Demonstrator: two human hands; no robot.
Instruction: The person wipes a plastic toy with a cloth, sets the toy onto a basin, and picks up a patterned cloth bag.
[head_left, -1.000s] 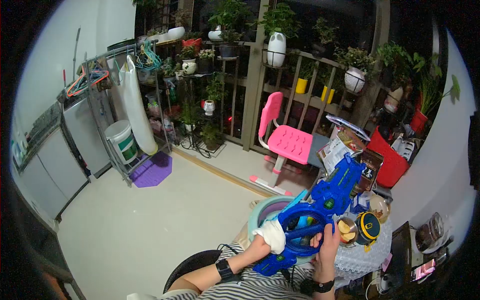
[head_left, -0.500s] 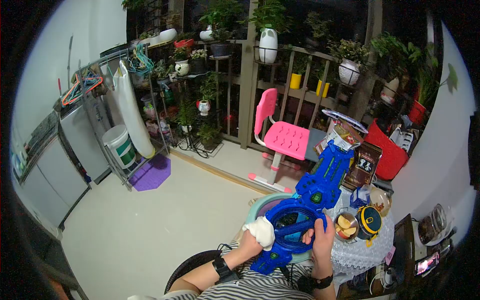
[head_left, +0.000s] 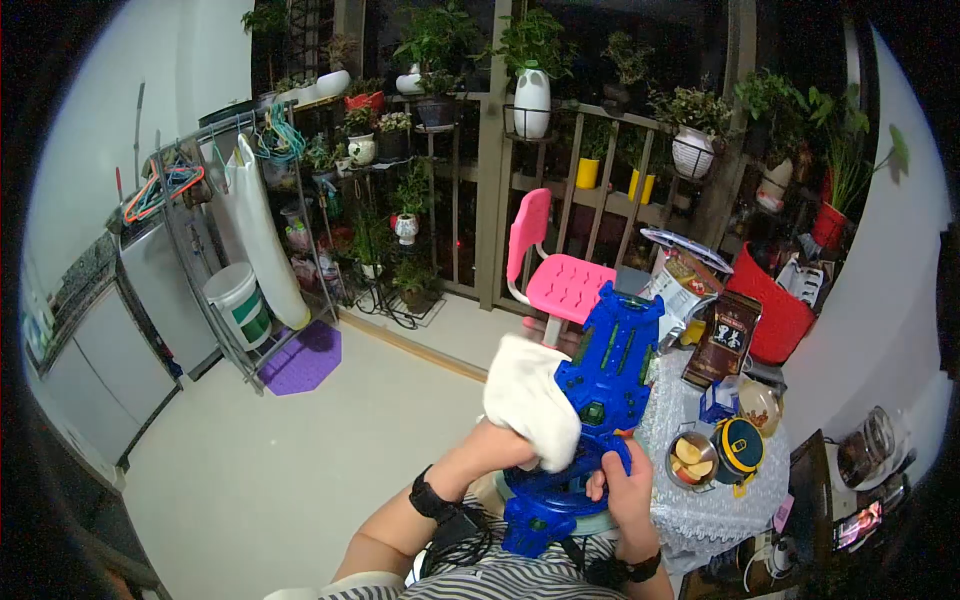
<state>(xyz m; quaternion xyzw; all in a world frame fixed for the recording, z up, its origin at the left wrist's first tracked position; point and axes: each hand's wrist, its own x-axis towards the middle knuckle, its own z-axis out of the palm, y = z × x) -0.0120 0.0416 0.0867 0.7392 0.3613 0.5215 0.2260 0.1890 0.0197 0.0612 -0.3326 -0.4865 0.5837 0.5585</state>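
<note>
My right hand (head_left: 627,492) grips the side of a blue plastic toy part (head_left: 612,350), a long ridged panel joined to a round ring near my lap. In my left hand (head_left: 497,447) is a white cloth (head_left: 525,392), draped over the fingers and lying against the toy's left side, about where panel and ring meet. The cloth hides most of those fingers and part of the ring. Below the ring, a smaller blue end piece (head_left: 537,527) hangs over my striped clothing.
On my right, a lace-covered table (head_left: 690,515) holds a bowl of cut fruit (head_left: 691,458), a dark lidded container (head_left: 739,448) and a brown packet (head_left: 722,338). A pink chair (head_left: 567,285) stands ahead. A drying rack (head_left: 190,240) is at left, with potted plants along the railing.
My left hand has risen with the cloth, which now spreads larger beside the panel. The toy has shifted slightly left and stands more upright. My right hand keeps its hold, a little lower.
</note>
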